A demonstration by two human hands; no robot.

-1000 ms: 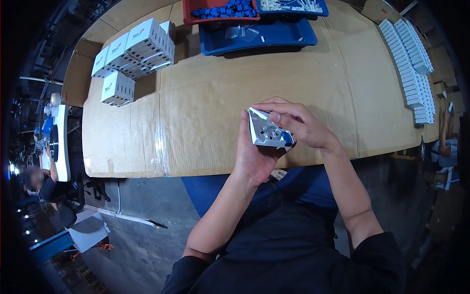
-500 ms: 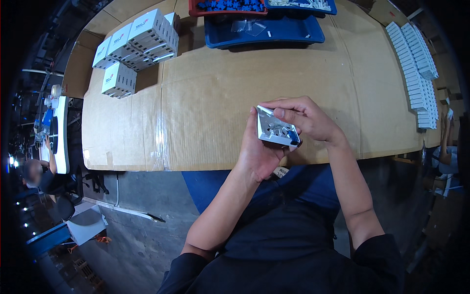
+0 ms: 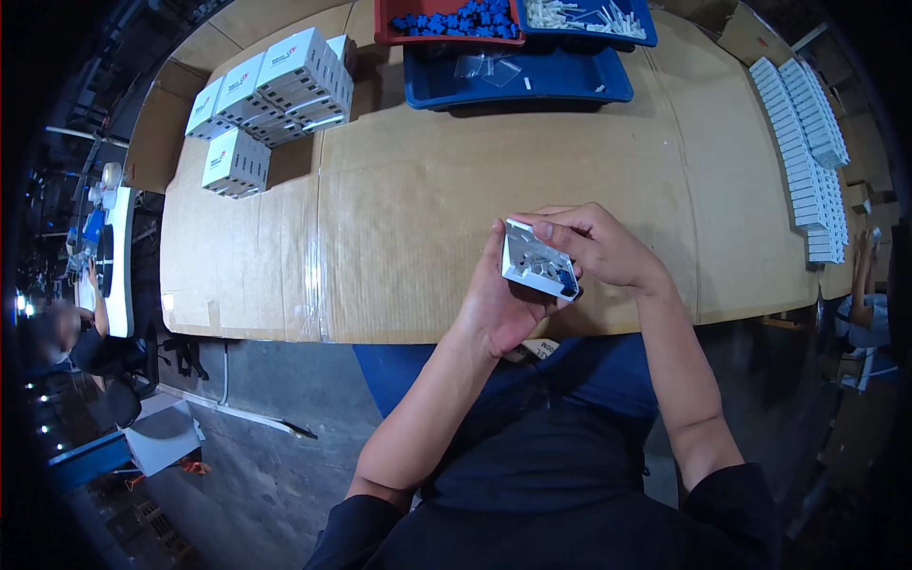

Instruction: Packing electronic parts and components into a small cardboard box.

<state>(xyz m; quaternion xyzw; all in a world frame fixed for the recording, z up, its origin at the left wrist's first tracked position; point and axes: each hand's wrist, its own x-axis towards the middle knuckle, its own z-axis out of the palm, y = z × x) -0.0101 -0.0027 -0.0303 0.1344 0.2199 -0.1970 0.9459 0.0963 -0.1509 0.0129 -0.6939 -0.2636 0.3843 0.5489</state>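
Observation:
A shallow white plastic housing (image 3: 534, 278) is held above the table's near edge, its open side facing up. Grey, metallic-looking parts show inside, and a small blue piece (image 3: 567, 281) sits at its lower right corner. My left hand (image 3: 499, 312) cradles the housing from below and the left, fingers closed around it. From the right, my right hand (image 3: 613, 249) grips the upper edge, with its thumb over the inside and its fingers behind. The right fingertips are partly hidden, so whether they pinch a small part too is unclear.
White boxy units (image 3: 235, 161) are stacked at the left of the cardboard-covered table (image 3: 427, 190). At the back stand a red bin (image 3: 446, 40) of blue pieces, a blue bin (image 3: 655, 33) of white sticks and a blue tray (image 3: 560, 97). White units (image 3: 807, 180) line the right side.
The whole view has shifted slightly, with the table's contents lower in it. The housing is tilted a little differently, and my right thumb has shifted slightly at its upper edge.

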